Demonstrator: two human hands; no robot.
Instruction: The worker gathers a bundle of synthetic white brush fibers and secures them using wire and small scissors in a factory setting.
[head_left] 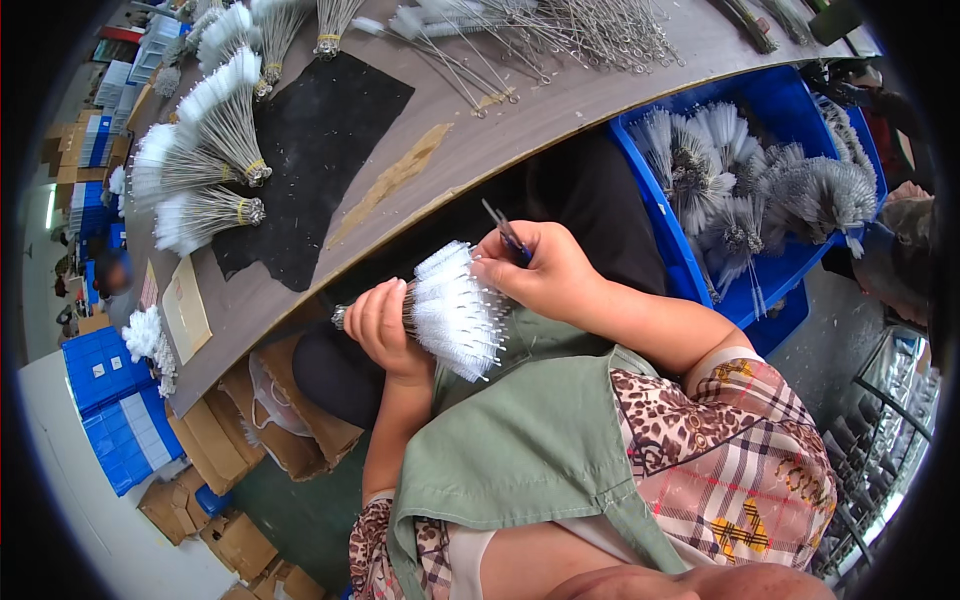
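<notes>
My left hand (382, 328) is closed around the wire stems of a bundle of white-bristled wire brushes (455, 315). The bristle heads fan out toward my right, above the green apron (520, 430) on my lap. My right hand (548, 268) holds a small pair of scissors (507, 234), dark at the handle, with the metal blades pointing up and away from the bundle. The thumb and fingertips of that hand touch or nearly touch the upper bristle tips; whether they pinch a single brush is too small to tell.
Tied brush bundles (225, 125) stand at the table's left, beside a black mat (325, 140). Loose wire brushes (560, 35) lie along the far side. A blue bin (690, 255) full of brushes is at my right. Cardboard boxes (225, 430) sit below the table edge on the left.
</notes>
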